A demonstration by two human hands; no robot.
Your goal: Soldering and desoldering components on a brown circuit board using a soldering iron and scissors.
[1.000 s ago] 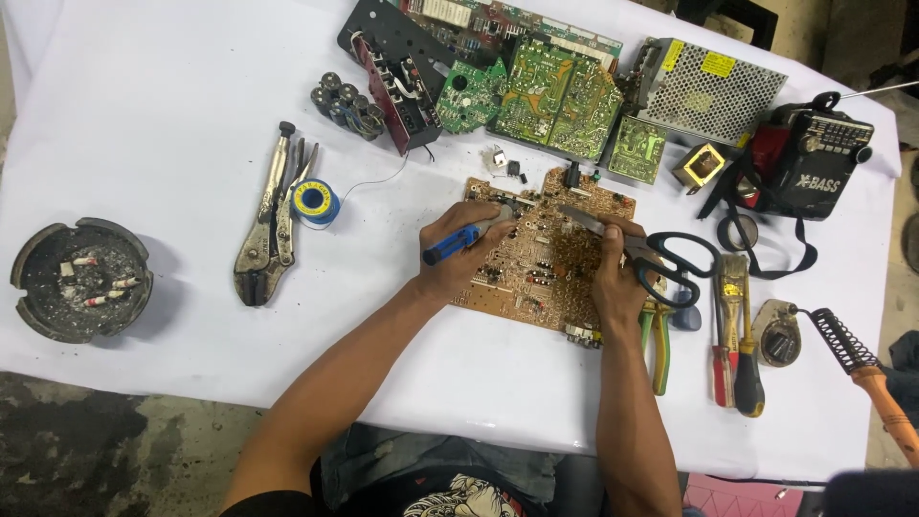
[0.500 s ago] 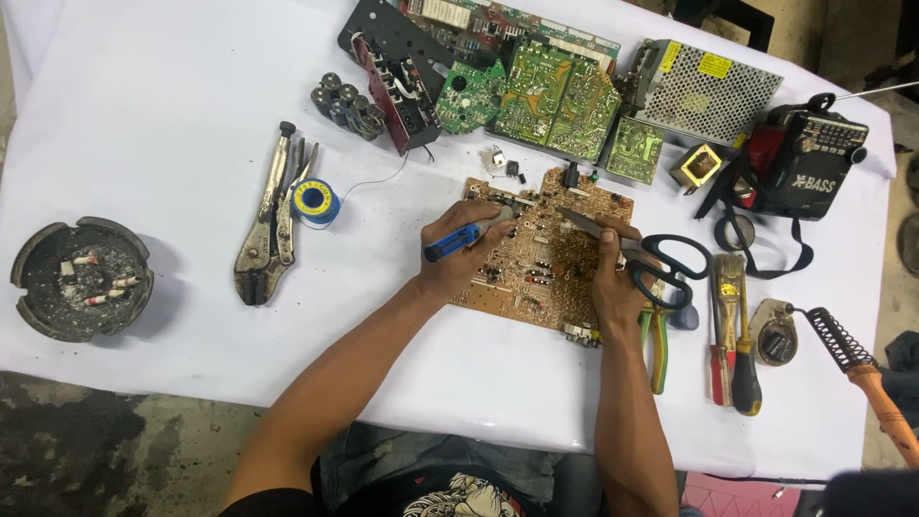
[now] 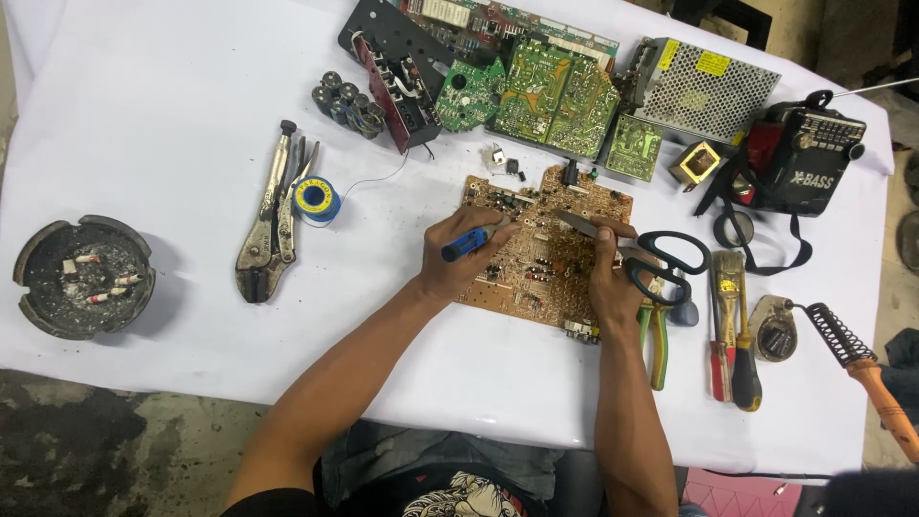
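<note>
Fingers [image 3: 458,251] of the left hand [image 3: 450,263]: clenched around a blue-handled tool [image 3: 466,243], tip angled up and right over the board. Fingers [image 3: 613,233] of the right hand [image 3: 610,278]: clamped on black-handled scissors [image 3: 643,257], blades closed and pointing left across the board; handle loops lie to the right of the knuckles. Compared with the view half a second ago, both hands keep the same grips and places; the scissor blades sit slightly flatter, and nothing on the table has shifted.

Brown circuit board [image 3: 536,251]: flat on the white table [image 3: 172,115], under both hands, centre of view.

Surroundings: locking pliers [image 3: 268,235] and a blue-and-yellow solder spool [image 3: 315,200] to the left; a dark ashtray [image 3: 81,276] at far left. Green circuit boards [image 3: 536,91] and a perforated metal power-supply case [image 3: 704,91] behind. Black portable radio [image 3: 799,163] at upper right. Green-handled pliers [image 3: 657,335], a paintbrush [image 3: 728,278], a screwdriver [image 3: 745,378] and a soldering iron [image 3: 862,359] to the right.
</note>
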